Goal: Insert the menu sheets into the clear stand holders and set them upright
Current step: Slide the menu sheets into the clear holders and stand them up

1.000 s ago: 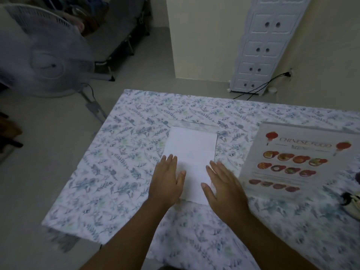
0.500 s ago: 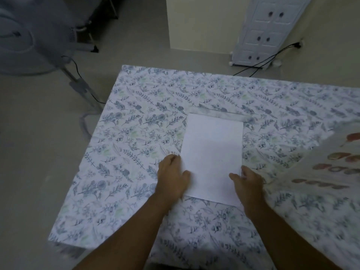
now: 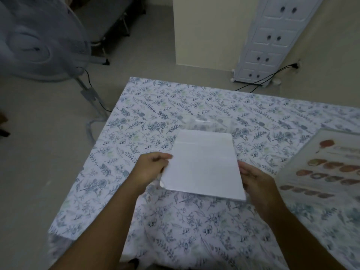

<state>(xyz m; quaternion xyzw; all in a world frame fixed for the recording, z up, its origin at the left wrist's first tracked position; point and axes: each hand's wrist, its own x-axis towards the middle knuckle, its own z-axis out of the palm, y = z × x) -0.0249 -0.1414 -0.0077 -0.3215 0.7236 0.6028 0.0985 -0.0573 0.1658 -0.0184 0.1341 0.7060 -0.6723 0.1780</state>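
Note:
A clear stand holder [image 3: 204, 164] with a white sheet inside it is tilted up off the flowered tablecloth [image 3: 175, 106], its near edge raised and its clear foot [image 3: 206, 121] at the far end. My left hand [image 3: 150, 168] grips its left edge between thumb and fingers. My right hand [image 3: 257, 182] holds its right edge. A second menu sheet [image 3: 321, 168], printed with food pictures, lies flat in a holder at the right side of the table.
A standing fan [image 3: 39, 41] with its pole and cable is off the table's left corner. A white drawer unit [image 3: 272, 36] and black cables [image 3: 263, 78] stand by the far wall. The table's left edge runs diagonally close to my left arm.
Both hands went from lying flat on the sheet to gripping the holder's two sides. Its near edge has lifted off the cloth.

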